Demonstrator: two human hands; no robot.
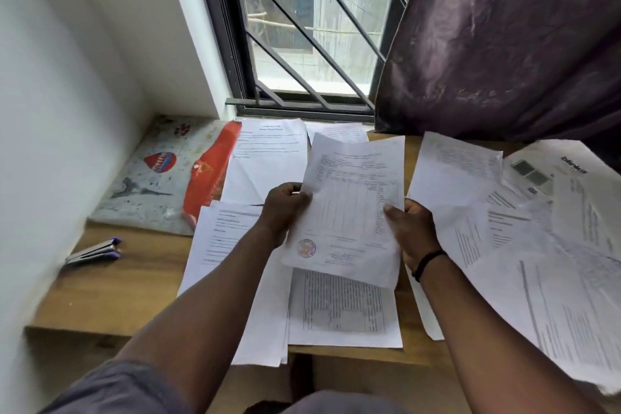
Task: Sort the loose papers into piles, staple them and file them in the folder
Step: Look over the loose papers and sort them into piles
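Both hands (285, 205) (411, 225) grip 1 sheet (353, 212); folder (168, 175) lies shut.

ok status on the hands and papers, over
Left hand and right hand both grip one sheet above the desk. Loose papers unsorted. Stapler, folder untouched.

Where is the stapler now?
In the head view the stapler lies on the left of the wooden table, near the wall, in front of the folder and left of the papers.
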